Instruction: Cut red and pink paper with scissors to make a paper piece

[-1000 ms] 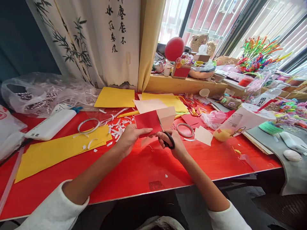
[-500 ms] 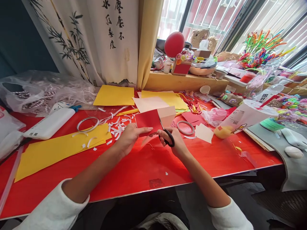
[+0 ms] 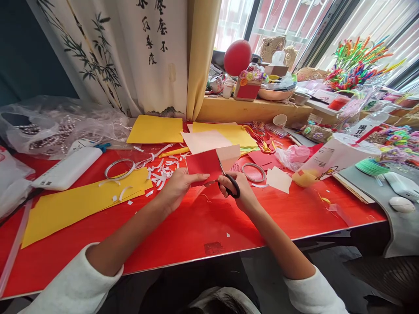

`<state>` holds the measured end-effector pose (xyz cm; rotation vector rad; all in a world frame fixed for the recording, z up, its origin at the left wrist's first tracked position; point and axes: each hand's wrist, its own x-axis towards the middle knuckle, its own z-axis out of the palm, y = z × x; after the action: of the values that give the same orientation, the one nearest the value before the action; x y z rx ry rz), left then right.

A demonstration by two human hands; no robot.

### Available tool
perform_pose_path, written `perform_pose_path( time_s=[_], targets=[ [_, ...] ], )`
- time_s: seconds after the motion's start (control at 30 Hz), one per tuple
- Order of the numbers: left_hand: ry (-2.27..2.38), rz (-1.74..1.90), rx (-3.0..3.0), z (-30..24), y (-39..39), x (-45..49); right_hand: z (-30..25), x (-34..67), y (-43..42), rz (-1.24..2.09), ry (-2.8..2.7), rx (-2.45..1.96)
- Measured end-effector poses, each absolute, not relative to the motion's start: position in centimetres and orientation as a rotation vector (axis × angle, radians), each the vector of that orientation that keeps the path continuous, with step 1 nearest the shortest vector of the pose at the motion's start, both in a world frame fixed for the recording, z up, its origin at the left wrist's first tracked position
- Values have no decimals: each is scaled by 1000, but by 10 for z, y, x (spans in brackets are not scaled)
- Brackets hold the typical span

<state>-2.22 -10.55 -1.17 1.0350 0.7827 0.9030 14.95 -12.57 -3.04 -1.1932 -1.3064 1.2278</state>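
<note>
My left hand [image 3: 178, 186] pinches the lower left edge of a folded red paper sheet [image 3: 203, 163] with a pale back flap, held just above the red table [image 3: 183, 231]. My right hand [image 3: 240, 192] grips black-handled scissors [image 3: 229, 183], whose blades reach into the sheet's lower right edge. Both hands are closed around what they hold, near the table's middle.
Yellow paper sheets [image 3: 78, 203] and white paper scraps [image 3: 160, 172] lie to the left. Two tape rings [image 3: 119, 169] sit beside the hands. A white power bank [image 3: 67, 168], a plastic bag of beads [image 3: 49, 128], a drink cup [image 3: 334, 159] and a cluttered windowsill [image 3: 262, 111] surround the work.
The scissors have shifted slightly along the red sheet's edge and the blades have worked in the paper. The left hand keeps its hold. The view has tilted up a little.
</note>
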Motion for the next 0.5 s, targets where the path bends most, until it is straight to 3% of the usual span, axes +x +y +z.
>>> perform_pose_path(
  time_s=[0.5],
  targets=[
    [775, 894, 1039, -18, -106, -20, -29, 154, -126, 1191, -1348, -1245]
  ],
)
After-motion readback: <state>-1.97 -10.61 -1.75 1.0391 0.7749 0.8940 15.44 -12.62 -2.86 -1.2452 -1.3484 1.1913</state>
